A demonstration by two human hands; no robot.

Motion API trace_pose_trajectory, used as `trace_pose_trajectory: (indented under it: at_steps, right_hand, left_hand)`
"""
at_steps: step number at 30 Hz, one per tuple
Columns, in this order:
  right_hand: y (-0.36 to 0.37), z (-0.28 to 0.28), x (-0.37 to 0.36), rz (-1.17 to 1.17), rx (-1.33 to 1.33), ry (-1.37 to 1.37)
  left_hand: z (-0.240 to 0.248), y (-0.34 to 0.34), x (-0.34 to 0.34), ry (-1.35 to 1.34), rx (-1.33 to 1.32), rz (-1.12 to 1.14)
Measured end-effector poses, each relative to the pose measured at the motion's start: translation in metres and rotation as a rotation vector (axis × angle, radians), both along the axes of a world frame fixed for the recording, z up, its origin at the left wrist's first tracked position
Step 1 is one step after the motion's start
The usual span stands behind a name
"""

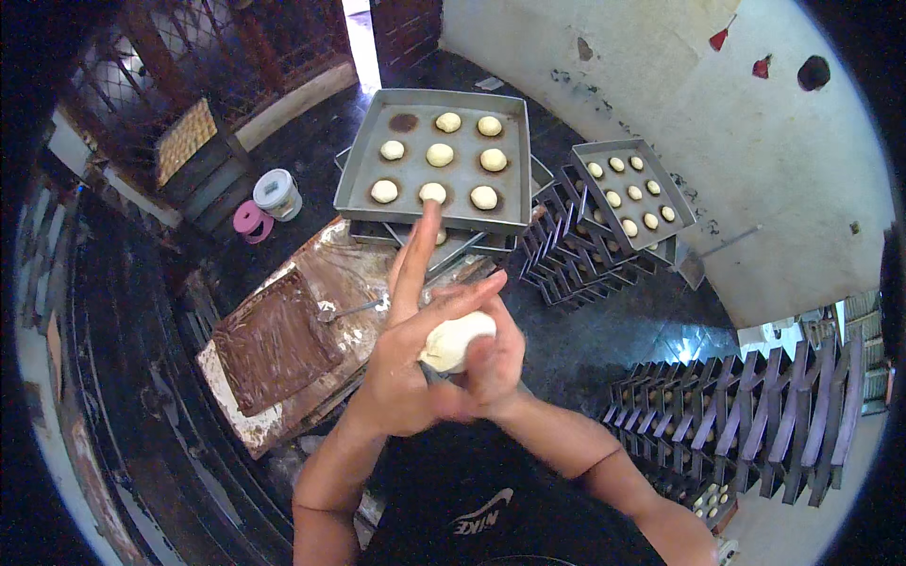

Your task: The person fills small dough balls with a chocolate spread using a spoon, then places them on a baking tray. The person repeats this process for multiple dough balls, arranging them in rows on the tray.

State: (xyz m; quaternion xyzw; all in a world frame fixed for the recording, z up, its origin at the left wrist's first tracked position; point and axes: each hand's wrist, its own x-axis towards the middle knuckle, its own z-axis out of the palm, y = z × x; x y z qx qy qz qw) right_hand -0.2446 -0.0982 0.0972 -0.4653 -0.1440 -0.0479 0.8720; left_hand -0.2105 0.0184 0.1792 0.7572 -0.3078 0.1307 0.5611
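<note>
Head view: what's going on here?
A person has a pale dough ball between both hands: the left hand has its fingers stretched out, the right hand curls around the dough. Ahead, a metal tray holds eight dough balls, with a dark spot at its far left bare of dough. Another filled tray tops a stack at right. At left, a brown sheet covers part of a white-dusted worktable.

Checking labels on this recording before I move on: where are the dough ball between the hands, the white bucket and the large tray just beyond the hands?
Dough ball (461, 339): head view, middle of its exposed pale side.
White bucket (276, 190): head view, its lid.
Large tray (461, 176): head view, bare floor.
</note>
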Motion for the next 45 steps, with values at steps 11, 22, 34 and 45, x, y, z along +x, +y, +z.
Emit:
trace_pose_trajectory:
  at_steps: [11, 22, 34, 45]
  right_hand:
    - [-0.144, 0.037, 0.045, -0.615, -0.061, -0.432]
    - [-0.282, -0.001, 0.077, -0.268, 0.361, 0.027]
    - [-0.282, -0.049, 0.183, -0.134, 0.382, 0.192]
    - [-0.159, -0.126, 0.401, -0.153, -0.021, 0.760]
  left_hand:
    - [-0.033, -0.147, 0.033, 0.012, -0.368, -0.234]
    - [-0.040, -0.283, 0.109, 0.615, -0.169, -0.391]
    - [-0.115, -0.276, 0.198, 1.110, -0.574, -0.587]
    - [-0.199, -0.067, 0.338, 0.649, -0.149, 0.454]
